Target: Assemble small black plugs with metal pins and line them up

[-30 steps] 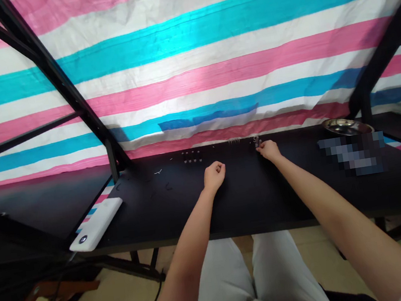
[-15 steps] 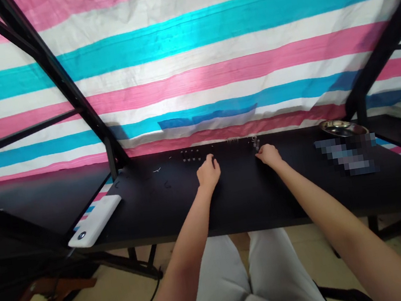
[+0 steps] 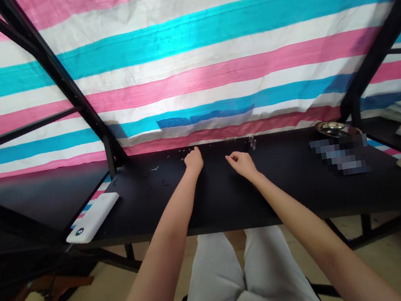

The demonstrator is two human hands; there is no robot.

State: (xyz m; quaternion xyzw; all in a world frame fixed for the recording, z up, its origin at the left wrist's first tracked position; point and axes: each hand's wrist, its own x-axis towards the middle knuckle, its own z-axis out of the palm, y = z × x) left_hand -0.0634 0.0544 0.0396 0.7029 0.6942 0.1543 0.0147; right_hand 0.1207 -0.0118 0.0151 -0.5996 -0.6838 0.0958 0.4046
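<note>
My left hand [image 3: 194,161] is over the far part of the black table [image 3: 209,209], its fingers curled and pointing away from me. It covers part of a group of small dark and metallic pieces [image 3: 181,155]. My right hand [image 3: 242,163] is just above the table, thumb and fingertips pinched together and facing left. Anything inside either grip is too small or hidden to make out. Beyond the right hand lies a cluster of small metallic pieces [image 3: 252,142]. A short row of tiny pieces [image 3: 229,140] lies at the table's back edge between the hands.
A white power-bank-like device [image 3: 93,218] lies on the left. At the right are a shiny metal dish [image 3: 338,130] and a blurred-out item [image 3: 340,157]. Thin white scraps [image 3: 155,168] lie left of the hands. Black frame bars [image 3: 62,85] and a striped sheet [image 3: 212,78] stand behind.
My right hand has moved left, away from the right-hand cluster and towards the middle. My left hand has shifted left and slightly farther away, over the small pieces.
</note>
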